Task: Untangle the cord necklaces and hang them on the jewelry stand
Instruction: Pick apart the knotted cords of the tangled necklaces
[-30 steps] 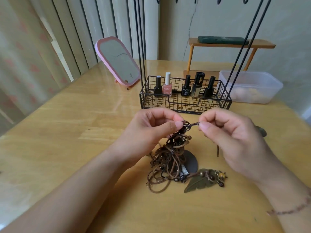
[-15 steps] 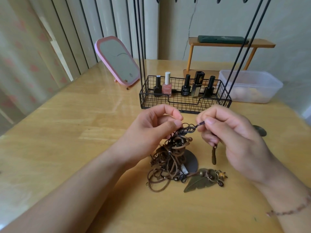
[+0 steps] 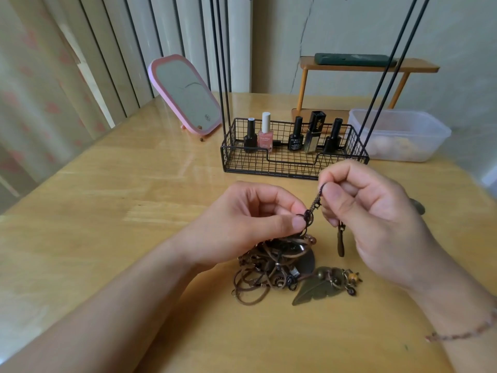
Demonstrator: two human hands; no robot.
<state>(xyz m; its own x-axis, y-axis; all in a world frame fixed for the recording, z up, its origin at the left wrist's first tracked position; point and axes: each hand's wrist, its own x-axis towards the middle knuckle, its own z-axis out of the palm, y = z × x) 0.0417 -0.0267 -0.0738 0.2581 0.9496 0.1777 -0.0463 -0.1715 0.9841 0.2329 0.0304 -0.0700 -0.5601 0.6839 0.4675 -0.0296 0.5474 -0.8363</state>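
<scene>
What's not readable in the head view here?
- Jewelry stand: hooks cut off by the top edge.
- Tangle of cord necklaces: number of necklaces unclear; strands overlap, left hand covers the top.
- Cord end in right hand: hidden behind fingers.
- Plastic container: contents blurred by cloudy wall.

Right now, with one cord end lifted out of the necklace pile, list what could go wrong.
1. The right hand pinches the dark braided cord and lifts it while the left hand pinches the knot; pulling harder could tighten the tangle instead of loosening it.
2. The cord runs into the pile, so lifting may drag the leaf pendant and beads across the table.
3. The small drop pendant hangs under the right hand and could swing and catch on the loops.
</scene>
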